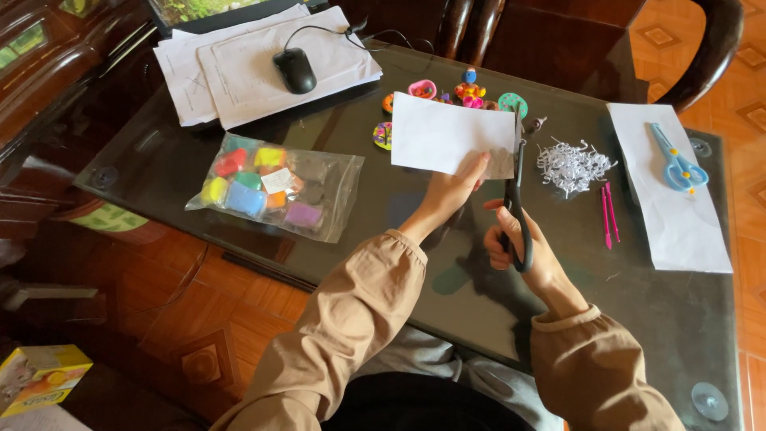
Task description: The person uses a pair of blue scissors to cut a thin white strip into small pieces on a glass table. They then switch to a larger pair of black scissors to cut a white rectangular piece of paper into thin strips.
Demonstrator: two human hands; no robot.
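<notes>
My left hand (453,187) pinches the white paper sheet (451,134) at its lower edge, held above the glass worktop (383,231); right hand (523,247) grip is closed through the black scissors (515,195) handles, blades at the sheet's right edge; bare glass near me; paper shreds (570,166) just right; blade tips hard to make out.

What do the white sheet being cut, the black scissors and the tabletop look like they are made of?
White sheet: thin matte paper, flexing slightly in the left hand.
Black scissors, in the right hand: dark blades, probably metal; handles look plastic.
Tabletop: dark glossy glass, judging by reflections.
</notes>
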